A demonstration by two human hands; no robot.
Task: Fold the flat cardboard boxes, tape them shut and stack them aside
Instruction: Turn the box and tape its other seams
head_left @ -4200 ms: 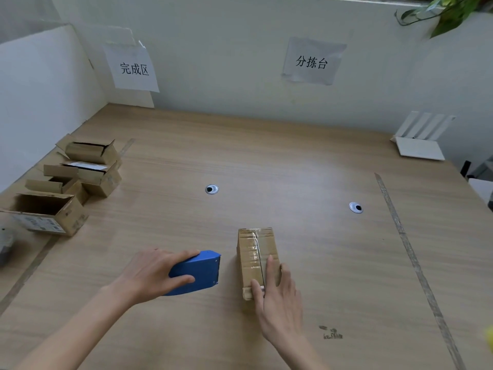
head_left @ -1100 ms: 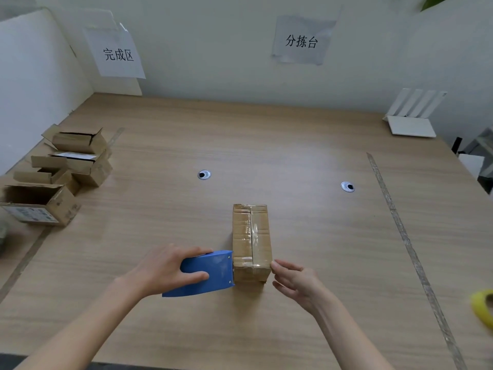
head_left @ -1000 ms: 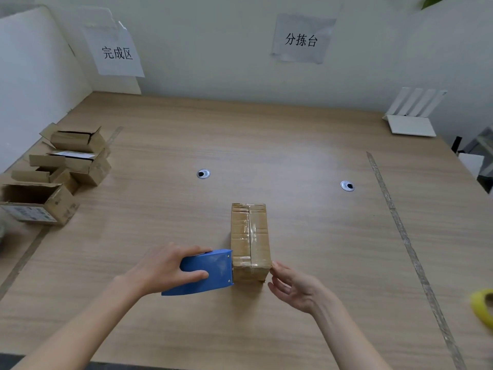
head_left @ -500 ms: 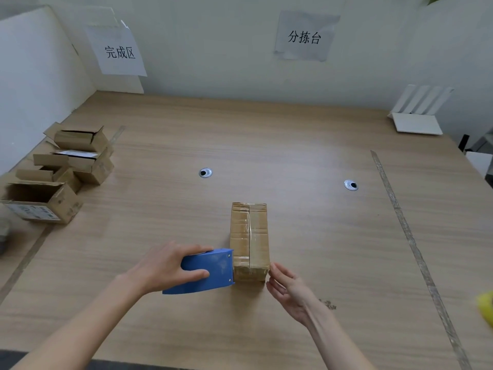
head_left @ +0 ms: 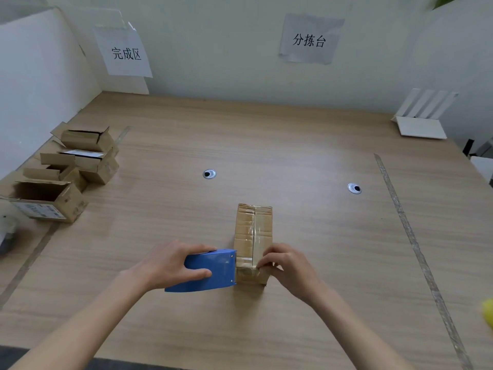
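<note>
A small closed cardboard box (head_left: 253, 231) lies on the wooden table (head_left: 306, 156), clear tape running along its top seam. My left hand (head_left: 170, 265) grips a blue tape dispenser (head_left: 210, 271), whose front end touches the box's near left corner. My right hand (head_left: 286, 265) is at the box's near right corner, fingers curled and pinching at the tape on the near edge.
Several folded cardboard boxes (head_left: 66, 169) with open flaps are gathered at the table's left edge under a paper sign (head_left: 125, 53). A white router (head_left: 421, 121) sits at the far right. Two cable grommets (head_left: 209, 174) are set in the tabletop. A yellow object (head_left: 488, 311) shows at the right edge.
My right hand has moved from open beside the box's near end up onto its near right corner, now pinching the tape. The left hand and dispenser stay against the box.
</note>
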